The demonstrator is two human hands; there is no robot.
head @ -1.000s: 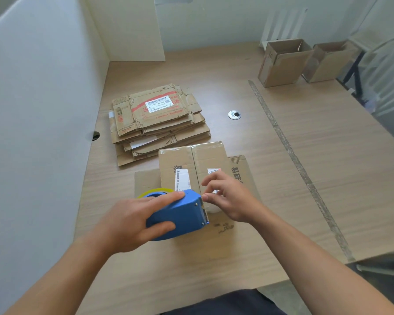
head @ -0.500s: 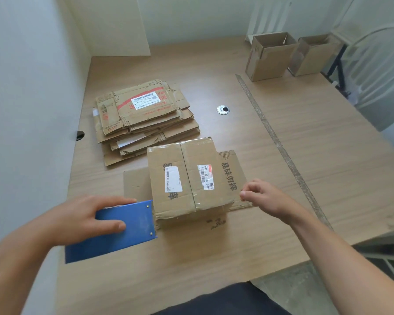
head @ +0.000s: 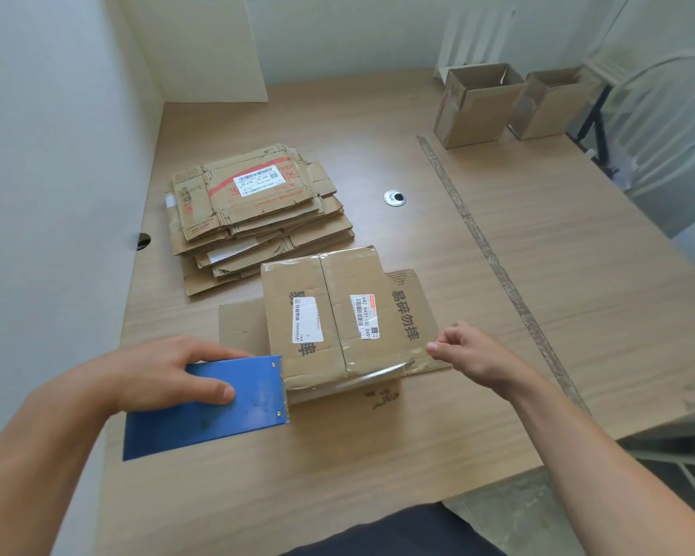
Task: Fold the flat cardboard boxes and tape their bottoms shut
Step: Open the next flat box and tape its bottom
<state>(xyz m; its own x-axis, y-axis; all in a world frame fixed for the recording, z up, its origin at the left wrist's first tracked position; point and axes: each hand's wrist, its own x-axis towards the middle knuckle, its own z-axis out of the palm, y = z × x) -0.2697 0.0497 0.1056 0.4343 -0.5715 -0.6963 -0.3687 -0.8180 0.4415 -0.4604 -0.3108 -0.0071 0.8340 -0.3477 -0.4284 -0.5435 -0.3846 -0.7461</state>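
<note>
A folded cardboard box stands on the table in front of me with its closed flaps facing up and its other flaps splayed flat around it. My left hand grips a blue tape dispenser at the box's near left corner. A shiny strip of clear tape runs along the box's near edge toward my right hand, whose thumb and fingers pinch together at the strip's right end. A stack of flat cardboard boxes lies behind the box on the left.
Two folded boxes stand open at the table's back right. A metal cable grommet sits mid-table and a rough seam runs diagonally. A white wall borders the left; a white chair stands at the right.
My hands have drawn apart: the left took the dispenser from over the box to its near left corner, and the right moved to the box's right side, drawing out tape.
</note>
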